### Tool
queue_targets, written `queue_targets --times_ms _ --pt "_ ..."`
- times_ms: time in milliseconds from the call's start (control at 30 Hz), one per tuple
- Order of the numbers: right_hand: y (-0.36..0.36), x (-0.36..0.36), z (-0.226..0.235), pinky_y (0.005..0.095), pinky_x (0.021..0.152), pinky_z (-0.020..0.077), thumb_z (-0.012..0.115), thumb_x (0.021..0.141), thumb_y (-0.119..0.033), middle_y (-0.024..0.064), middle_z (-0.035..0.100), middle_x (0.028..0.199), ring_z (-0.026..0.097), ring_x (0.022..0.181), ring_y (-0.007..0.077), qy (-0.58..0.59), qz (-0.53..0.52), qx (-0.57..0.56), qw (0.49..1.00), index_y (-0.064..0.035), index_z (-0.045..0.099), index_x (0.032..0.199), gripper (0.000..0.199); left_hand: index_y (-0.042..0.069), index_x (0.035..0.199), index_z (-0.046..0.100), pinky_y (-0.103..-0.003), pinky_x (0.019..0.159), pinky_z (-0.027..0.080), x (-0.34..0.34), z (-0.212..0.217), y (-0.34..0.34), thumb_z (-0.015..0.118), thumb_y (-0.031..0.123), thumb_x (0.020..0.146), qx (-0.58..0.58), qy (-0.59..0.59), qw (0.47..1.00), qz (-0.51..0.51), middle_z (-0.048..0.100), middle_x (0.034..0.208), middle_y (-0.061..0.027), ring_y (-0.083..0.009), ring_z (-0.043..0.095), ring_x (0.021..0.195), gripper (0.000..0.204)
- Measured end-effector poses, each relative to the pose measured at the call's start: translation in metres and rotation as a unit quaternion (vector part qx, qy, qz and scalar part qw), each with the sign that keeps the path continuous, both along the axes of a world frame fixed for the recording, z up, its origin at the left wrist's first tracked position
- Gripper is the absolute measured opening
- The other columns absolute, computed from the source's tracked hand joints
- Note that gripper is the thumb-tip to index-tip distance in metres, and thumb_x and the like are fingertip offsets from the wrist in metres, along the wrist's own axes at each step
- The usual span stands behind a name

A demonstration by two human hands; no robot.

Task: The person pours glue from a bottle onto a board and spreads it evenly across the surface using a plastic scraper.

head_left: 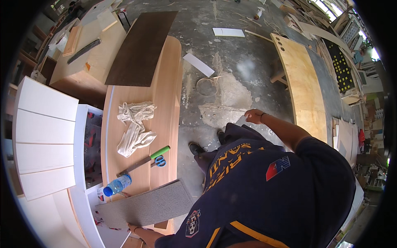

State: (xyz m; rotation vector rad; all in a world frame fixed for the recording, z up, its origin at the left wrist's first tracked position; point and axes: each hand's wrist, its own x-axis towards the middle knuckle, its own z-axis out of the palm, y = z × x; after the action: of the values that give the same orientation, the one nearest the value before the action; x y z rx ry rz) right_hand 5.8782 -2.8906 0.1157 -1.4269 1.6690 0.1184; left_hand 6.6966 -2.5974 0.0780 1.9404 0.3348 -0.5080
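My left hand [133, 228] grips the lower edge of a speckled grey sheet [147, 203], with some fingers hidden at its edge. The sheet lies slanted over the near end of a light wood-grain cabinet [165, 124]. My right hand [253, 116] hangs above the floor out to the right, fingers curled; what it holds, if anything, is too small to make out. On the cabinet, beyond the sheet, lie a clear bottle with a blue cap [118, 184], a green-handled tool with a long blade [142, 162], blue-handled scissors [160, 161] and crumpled white cloth gloves [136, 126].
A dark brown panel [142, 47] rests across the cabinet's far end. White cabinet pieces [45, 140] stand at left. A long plywood board [304, 82] is at right. White strips [198, 64] and a loop of thin banding [206, 87] lie on the stained concrete floor [244, 53].
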Motion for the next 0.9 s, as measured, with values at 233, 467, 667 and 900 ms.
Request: queue_targets --times_ms 233,467,667,900 --pt "0.011 -0.029 -0.020 0.0333 0.083 0.0452 0.064 0.077 -0.026 0.0127 0.063 0.100 0.058 0.096 0.0235 0.060 -0.053 0.038 0.996 -0.0073 0.058 0.105 0.035 0.000 0.118 0.051 -0.039 0.089 0.041 -0.029 0.007 -0.039 0.047 0.040 0.088 0.137 -0.127 0.982 -0.018 0.057 0.112 -0.0120 -0.0271 0.054 0.099 0.050" --pt "0.017 -0.099 -0.091 0.0298 0.072 0.0479 0.061 0.079 -0.012 0.0129 0.063 0.097 0.059 0.088 0.0186 0.005 -0.156 0.061 0.986 -0.0065 0.057 0.108 0.030 0.002 0.116 0.052 -0.039 0.086 0.043 -0.161 -0.032 -0.211 0.046 0.036 0.088 0.209 -0.093 0.940 -0.252 0.058 0.107 -0.0119 -0.0264 0.056 0.095 0.044" --pt "0.108 -0.201 -0.219 0.0273 0.080 0.0457 0.051 0.085 -0.024 0.0027 0.064 0.090 0.061 0.087 0.0168 -0.020 -0.313 0.090 0.945 -0.0183 0.063 0.096 0.017 0.003 0.114 0.053 -0.038 0.084 0.044 -0.357 -0.101 -0.394 0.046 0.033 0.089 0.223 0.074 0.786 -0.571 0.060 0.102 -0.0118 -0.0259 0.057 0.092 0.040" --pt "-0.087 -0.264 -0.121 0.0367 0.081 0.0464 0.060 0.074 -0.027 0.0164 0.063 0.097 0.060 0.094 0.0307 -0.015 -0.272 -0.012 0.962 -0.0070 0.062 0.099 0.032 0.004 0.111 0.055 -0.038 0.081 0.046 -0.441 -0.146 -0.563 0.045 0.029 0.089 0.215 -0.088 0.435 -0.870 0.061 0.097 -0.0118 -0.0252 0.059 0.088 0.035"
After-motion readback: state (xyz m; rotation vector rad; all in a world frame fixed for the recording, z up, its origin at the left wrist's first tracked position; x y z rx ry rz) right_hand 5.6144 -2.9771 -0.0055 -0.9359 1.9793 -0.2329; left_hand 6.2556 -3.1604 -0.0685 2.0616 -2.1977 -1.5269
